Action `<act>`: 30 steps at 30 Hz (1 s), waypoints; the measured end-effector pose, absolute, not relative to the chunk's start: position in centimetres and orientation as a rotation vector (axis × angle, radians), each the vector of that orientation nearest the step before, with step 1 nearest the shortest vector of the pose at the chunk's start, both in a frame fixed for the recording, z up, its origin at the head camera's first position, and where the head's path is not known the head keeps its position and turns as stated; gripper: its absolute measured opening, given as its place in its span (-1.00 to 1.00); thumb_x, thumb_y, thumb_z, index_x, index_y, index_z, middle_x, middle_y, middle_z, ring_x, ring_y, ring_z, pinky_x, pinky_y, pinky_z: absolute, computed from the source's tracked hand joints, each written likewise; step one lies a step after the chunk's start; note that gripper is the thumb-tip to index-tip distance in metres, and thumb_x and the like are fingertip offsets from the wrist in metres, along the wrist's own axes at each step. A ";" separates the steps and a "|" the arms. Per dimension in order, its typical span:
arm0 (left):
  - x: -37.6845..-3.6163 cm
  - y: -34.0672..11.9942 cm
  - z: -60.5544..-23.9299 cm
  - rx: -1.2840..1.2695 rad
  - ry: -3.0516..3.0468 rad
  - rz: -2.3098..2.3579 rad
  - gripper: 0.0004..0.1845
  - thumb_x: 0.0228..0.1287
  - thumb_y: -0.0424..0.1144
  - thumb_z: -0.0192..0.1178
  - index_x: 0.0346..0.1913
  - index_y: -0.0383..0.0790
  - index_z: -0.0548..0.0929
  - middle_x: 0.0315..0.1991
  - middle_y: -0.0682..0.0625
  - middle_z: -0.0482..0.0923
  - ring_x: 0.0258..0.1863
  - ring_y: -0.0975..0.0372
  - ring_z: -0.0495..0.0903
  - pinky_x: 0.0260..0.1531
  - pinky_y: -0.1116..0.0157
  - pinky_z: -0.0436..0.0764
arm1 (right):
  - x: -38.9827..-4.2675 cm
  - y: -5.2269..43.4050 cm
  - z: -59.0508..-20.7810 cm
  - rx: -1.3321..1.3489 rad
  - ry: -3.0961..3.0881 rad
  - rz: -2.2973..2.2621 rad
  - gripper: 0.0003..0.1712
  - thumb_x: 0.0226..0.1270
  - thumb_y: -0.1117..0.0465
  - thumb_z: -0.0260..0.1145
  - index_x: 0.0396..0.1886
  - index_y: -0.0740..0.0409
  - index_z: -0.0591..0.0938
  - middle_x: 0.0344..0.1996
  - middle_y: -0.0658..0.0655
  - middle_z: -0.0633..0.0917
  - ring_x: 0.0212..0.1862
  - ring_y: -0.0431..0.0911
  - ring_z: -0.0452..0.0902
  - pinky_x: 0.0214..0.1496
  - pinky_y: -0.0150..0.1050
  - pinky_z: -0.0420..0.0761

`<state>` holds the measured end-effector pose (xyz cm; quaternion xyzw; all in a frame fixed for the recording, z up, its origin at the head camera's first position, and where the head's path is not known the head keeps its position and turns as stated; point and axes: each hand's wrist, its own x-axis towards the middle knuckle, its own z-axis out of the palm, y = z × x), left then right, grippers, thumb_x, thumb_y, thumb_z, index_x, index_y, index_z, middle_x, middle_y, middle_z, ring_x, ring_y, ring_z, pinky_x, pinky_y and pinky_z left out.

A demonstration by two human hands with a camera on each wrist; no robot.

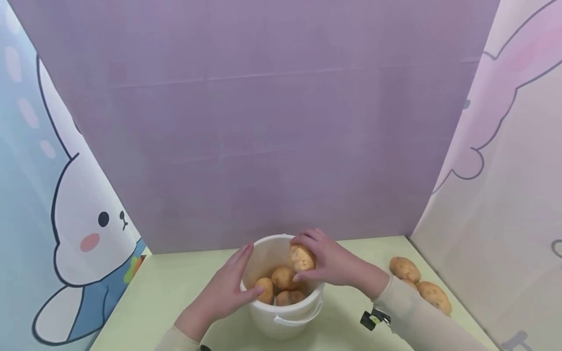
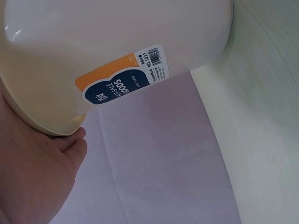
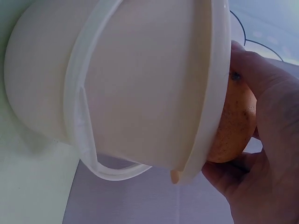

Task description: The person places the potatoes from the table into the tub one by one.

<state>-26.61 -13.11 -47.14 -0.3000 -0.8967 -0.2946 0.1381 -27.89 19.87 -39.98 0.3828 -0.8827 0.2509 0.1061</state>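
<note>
In the head view a white bucket (image 1: 281, 321) stands upright on the table, with several potatoes (image 1: 283, 278) inside. My right hand (image 1: 331, 258) grips a potato (image 1: 303, 257) at the bucket's right rim, thumb on the near side and fingers on the far side. The right wrist view shows this potato (image 3: 236, 121) partly hidden by the rim. My left hand (image 1: 224, 285) rests at the left rim, fingers extended and thumb reaching over the opening. From the left wrist, fingertips (image 2: 79, 140) show right beside the rim, above a printed label (image 2: 121, 77).
Several loose potatoes (image 1: 432, 295) lie on the pale green table (image 1: 189, 278) near its right edge. The bucket's handle (image 1: 298, 321) hangs down at the front. A purple panel (image 1: 281, 146) stands behind, with cartoon-printed side panels (image 1: 88, 209) at left and right.
</note>
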 end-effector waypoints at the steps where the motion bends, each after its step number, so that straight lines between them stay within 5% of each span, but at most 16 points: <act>1: -26.6 -13.1 -47.2 -0.868 -2.597 -0.853 0.19 0.42 0.43 0.34 0.78 -0.29 0.15 0.73 -0.26 0.20 0.65 -0.18 0.29 0.50 -0.28 0.44 | -27.8 19.9 -40.0 1.129 -2.613 0.748 -0.15 0.20 -0.23 0.73 0.41 -0.02 0.67 0.29 -0.02 0.60 0.29 -0.06 0.47 0.18 -0.06 0.72; 30: -26.6 -13.1 -47.1 -0.859 -2.618 -0.869 0.19 0.41 0.39 0.37 0.79 -0.28 0.13 0.75 -0.24 0.15 0.67 -0.17 0.26 0.51 -0.30 0.41 | -28.0 20.3 -40.8 1.165 -2.709 0.720 -0.07 0.19 -0.43 0.65 0.41 -0.04 0.67 0.24 -0.06 0.60 0.22 -0.13 0.48 0.21 -0.07 0.71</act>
